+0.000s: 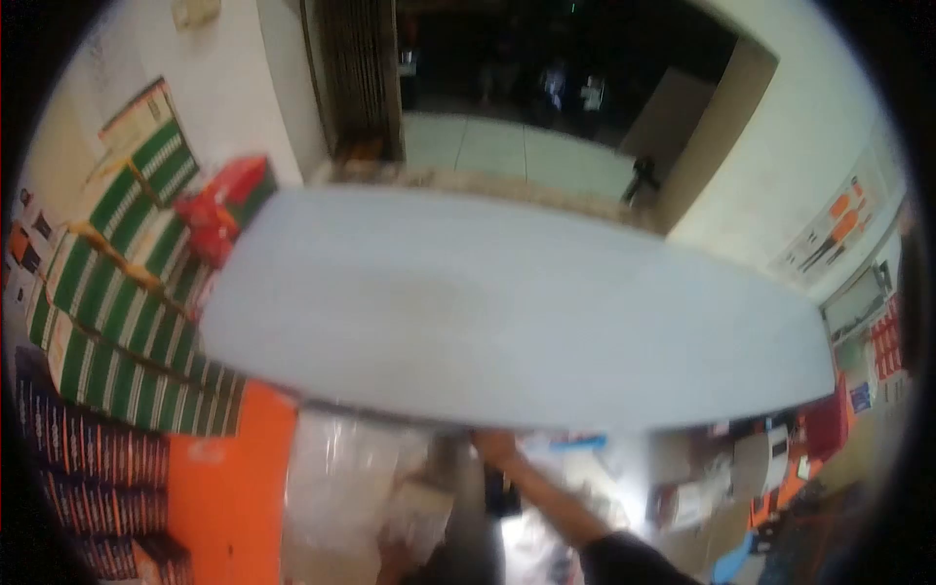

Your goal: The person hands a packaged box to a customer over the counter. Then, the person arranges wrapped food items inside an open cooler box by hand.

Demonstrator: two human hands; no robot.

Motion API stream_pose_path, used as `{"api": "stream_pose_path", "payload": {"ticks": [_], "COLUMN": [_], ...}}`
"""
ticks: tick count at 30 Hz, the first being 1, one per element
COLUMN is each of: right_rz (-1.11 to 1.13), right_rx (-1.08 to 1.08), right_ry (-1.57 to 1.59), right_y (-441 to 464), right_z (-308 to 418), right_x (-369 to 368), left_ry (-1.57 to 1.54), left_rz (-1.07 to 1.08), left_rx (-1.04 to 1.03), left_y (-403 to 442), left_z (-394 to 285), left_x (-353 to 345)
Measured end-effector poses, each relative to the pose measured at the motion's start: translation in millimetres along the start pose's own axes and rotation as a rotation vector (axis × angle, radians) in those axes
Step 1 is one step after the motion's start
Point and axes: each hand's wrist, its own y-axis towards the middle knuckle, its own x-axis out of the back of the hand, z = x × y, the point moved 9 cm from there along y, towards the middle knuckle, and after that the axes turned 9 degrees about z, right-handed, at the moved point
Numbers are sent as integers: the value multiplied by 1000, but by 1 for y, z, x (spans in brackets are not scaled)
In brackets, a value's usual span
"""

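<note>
A large pale grey-blue board or tabletop point(526, 312) spans the middle of the view. My right hand point(495, 450) is at its near edge, with the forearm and dark sleeve coming from the lower right. Blur and the edge hide its fingers, so its grip cannot be made out. Near the bottom, a blurred brownish shape point(395, 556) may be my left hand; no fingers show clearly. Below the board's near edge lies clear plastic wrapping point(336, 478).
Stacked green-and-white boxes point(127, 341) and a red plastic bag point(219, 210) stand left, above dark boxes point(93, 478) and an orange panel point(229, 487). Assorted items point(702, 497) lie lower right. A doorway opens beyond the board onto a tiled floor point(497, 146).
</note>
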Motion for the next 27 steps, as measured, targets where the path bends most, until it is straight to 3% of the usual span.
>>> {"api": "stream_pose_path", "payload": {"ticks": [1, 2, 4, 7, 8, 10, 11, 12, 13, 14, 16, 17, 19, 24, 26, 27], "right_rz": [274, 248, -455, -516, -412, -90, 8, 108, 145, 82, 58, 26, 95, 208, -49, -61], "right_rx": [-153, -154, 112, 115, 78, -101, -148, -190, -194, -230, -216, -202, -205, -252, -155, -156], "right_ry": [66, 54, -15, -126, -39, -62, -102, -146, -196, -241, -254, -267, -276, -322, -312, -319], "right_y": [1, 5, -6, 10, 20, 50, 52, 53, 49, 41, 45, 49, 64, 75, 67, 63], "right_z": [17, 16, 39, 43, 35, 18, 20, 21, 30, 41, 43, 43, 40, 47, 55, 53], "right_x": [19, 20, 71, 60, 45, 9, 9, 8, 13, 23, 21, 22, 28, 29, 44, 48], "left_ry": [4, 17, 71, 111, 106, -382, -385, 11, 212, 411, 41, 37, -348, -146, -194, 134], "left_rz": [-18, -38, -73, -139, -129, -162, -156, -187, -182, -201, -140, -143, -222, -174, -168, -237], "left_rx": [-5, -21, -62, -71, -61, 108, 122, -87, -189, -292, -84, -82, 59, -103, -114, -163], "left_y": [-4, -2, 1, -3, -11, -4, -5, -4, -3, -4, 6, 4, 4, 7, 11, 7], "left_z": [1, 2, 4, 13, 17, 18, 13, -18, -36, -53, -35, -25, 17, -23, -21, -6], "left_x": [0, -2, -1, -1, -6, 0, 4, 13, 16, 18, 21, 11, 0, 18, 14, 2]}}
